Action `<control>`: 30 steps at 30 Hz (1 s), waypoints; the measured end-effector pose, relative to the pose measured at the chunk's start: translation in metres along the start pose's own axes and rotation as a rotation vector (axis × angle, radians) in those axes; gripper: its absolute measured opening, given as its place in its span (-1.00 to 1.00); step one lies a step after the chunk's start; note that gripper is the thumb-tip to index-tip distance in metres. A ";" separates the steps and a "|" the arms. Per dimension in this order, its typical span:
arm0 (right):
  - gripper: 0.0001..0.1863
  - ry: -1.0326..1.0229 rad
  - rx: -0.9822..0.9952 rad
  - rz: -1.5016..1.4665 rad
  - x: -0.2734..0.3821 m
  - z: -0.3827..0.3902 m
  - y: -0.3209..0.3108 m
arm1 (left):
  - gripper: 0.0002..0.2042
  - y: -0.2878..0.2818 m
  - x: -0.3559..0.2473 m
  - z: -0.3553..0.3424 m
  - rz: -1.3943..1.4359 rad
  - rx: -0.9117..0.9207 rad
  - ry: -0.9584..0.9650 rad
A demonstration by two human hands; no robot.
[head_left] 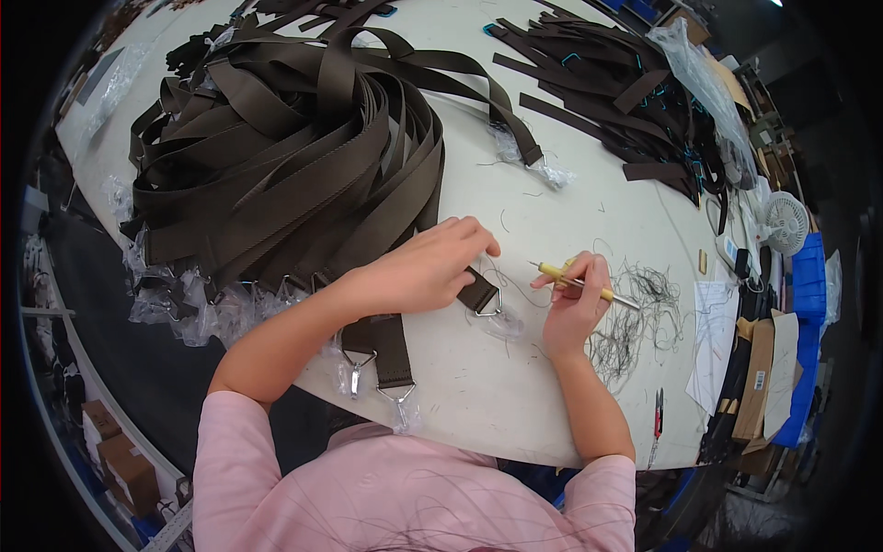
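Note:
My left hand (432, 264) is curled over a dark brown webbing strap, and its thumb is mostly hidden. From under my fingers pokes the strap end (479, 293), fitted with a metal ring (497, 306) partly wrapped in clear plastic. A short way to the right, my right hand (579, 294) grips a slim pen-shaped tool with a yellow handle (591, 289) and a metal tip. The tool's tip points left toward my left hand, apart from the strap. Two more strap ends with metal hooks (397, 394) hang at the table's near edge.
A big heap of brown straps (303, 156) covers the table's left side. Loose dark threads (635, 322) lie to the right, near black-and-red snips (659, 414). More dark straps (607, 83) lie at the far right. A white fan (785, 217) and blue bins (809, 285) stand beyond.

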State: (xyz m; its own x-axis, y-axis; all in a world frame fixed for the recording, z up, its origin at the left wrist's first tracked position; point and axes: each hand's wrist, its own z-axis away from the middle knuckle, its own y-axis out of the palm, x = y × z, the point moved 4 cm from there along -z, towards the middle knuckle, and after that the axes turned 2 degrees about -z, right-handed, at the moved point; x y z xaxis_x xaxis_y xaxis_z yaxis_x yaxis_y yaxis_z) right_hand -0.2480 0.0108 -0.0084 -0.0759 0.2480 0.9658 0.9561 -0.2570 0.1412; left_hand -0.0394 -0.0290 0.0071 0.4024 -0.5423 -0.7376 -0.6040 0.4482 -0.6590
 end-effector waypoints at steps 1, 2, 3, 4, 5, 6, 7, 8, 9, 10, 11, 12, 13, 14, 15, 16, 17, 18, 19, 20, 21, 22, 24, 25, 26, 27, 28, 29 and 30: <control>-0.54 -0.080 0.004 0.028 0.005 0.003 -0.002 | -0.70 -0.004 -0.007 0.006 -0.129 0.021 0.127; -0.56 -0.052 0.017 -0.002 0.009 0.010 0.001 | -0.67 -0.003 -0.007 0.010 -0.153 0.040 0.130; -0.55 -0.057 0.066 -0.003 0.006 0.017 0.004 | -0.63 -0.002 -0.007 0.013 -0.178 0.058 0.132; -0.54 -0.061 0.114 0.000 0.001 0.023 0.006 | -0.60 -0.001 -0.008 0.014 -0.199 0.076 0.136; -0.53 -0.066 0.162 0.003 -0.001 0.027 0.007 | -0.61 -0.001 -0.009 0.011 -0.174 0.112 0.130; -0.48 0.035 0.210 -0.053 -0.004 0.028 0.009 | -0.63 0.000 -0.010 0.008 -0.150 0.147 0.124; -0.47 0.112 0.193 -0.051 -0.008 0.028 0.009 | -0.64 0.001 -0.010 0.007 -0.123 0.186 0.112; -0.47 0.189 0.176 -0.048 -0.012 0.026 0.010 | -0.68 0.002 -0.009 0.006 -0.103 0.201 0.115; -0.46 0.266 0.159 -0.046 -0.016 0.024 0.012 | -0.72 0.004 -0.007 0.005 -0.082 0.216 0.118; -0.43 0.298 0.121 -0.052 -0.015 0.022 0.017 | -0.75 0.007 -0.004 0.005 -0.061 0.232 0.117; -0.43 0.319 0.146 0.007 -0.012 0.021 0.019 | -0.78 0.009 -0.001 0.006 -0.032 0.226 0.112; -0.43 0.339 0.171 0.067 -0.011 0.021 0.021 | -0.80 0.010 0.002 0.007 -0.003 0.219 0.106; -0.42 0.359 0.193 0.126 -0.010 0.021 0.022 | -0.82 0.011 0.004 0.007 0.026 0.215 0.103; -0.43 0.363 0.209 0.134 -0.009 0.021 0.023 | -0.82 0.010 0.004 0.007 0.030 0.225 0.087; -0.44 0.368 0.225 0.142 -0.009 0.021 0.023 | -0.82 0.008 0.004 0.007 0.034 0.235 0.071; -0.45 0.374 0.238 0.149 -0.010 0.022 0.024 | -0.82 0.006 0.004 0.006 0.038 0.248 0.056; -0.47 0.376 0.235 0.140 -0.011 0.023 0.024 | -0.83 0.005 0.004 0.006 0.046 0.257 0.053; -0.48 0.378 0.231 0.131 -0.012 0.024 0.024 | -0.83 0.003 0.005 0.005 0.054 0.268 0.051; -0.49 0.380 0.230 0.121 -0.013 0.025 0.024 | -0.84 0.002 0.005 0.006 0.061 0.276 0.047; -0.49 0.374 0.228 0.113 -0.013 0.025 0.025 | -0.84 0.001 0.005 0.006 0.059 0.278 0.043; -0.49 0.367 0.227 0.106 -0.013 0.025 0.025 | -0.84 0.000 0.005 0.007 0.057 0.279 0.039; -0.49 0.358 0.223 0.101 -0.012 0.024 0.025 | -0.84 0.000 0.005 0.007 0.056 0.280 0.039; -0.49 0.367 0.232 0.134 -0.011 0.024 0.024 | -0.84 0.001 0.005 0.007 0.057 0.286 0.044; -0.48 0.372 0.238 0.149 -0.011 0.023 0.025 | -0.83 0.001 0.005 0.008 0.057 0.288 0.044; -0.47 0.352 0.232 0.156 -0.011 0.023 0.025 | -0.83 0.000 0.003 0.007 0.045 0.268 0.044; -0.46 0.333 0.225 0.164 -0.010 0.023 0.026 | -0.82 0.000 0.000 0.007 0.033 0.249 0.043; -0.44 0.313 0.219 0.172 -0.010 0.023 0.027 | -0.82 0.000 -0.002 0.006 0.020 0.228 0.042; -0.44 0.322 0.207 0.160 -0.010 0.023 0.026 | -0.82 0.001 -0.002 0.006 0.009 0.226 0.046; -0.44 0.330 0.194 0.148 -0.011 0.023 0.026 | -0.81 0.002 -0.002 0.006 -0.002 0.223 0.050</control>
State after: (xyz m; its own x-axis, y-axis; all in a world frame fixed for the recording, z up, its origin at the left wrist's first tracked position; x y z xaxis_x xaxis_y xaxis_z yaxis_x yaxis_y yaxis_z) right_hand -0.2163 0.0226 -0.0200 0.0096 -0.0991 0.9950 0.9968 -0.0782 -0.0174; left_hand -0.0373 -0.0221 0.0063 0.3653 -0.5757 -0.7315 -0.4335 0.5902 -0.6810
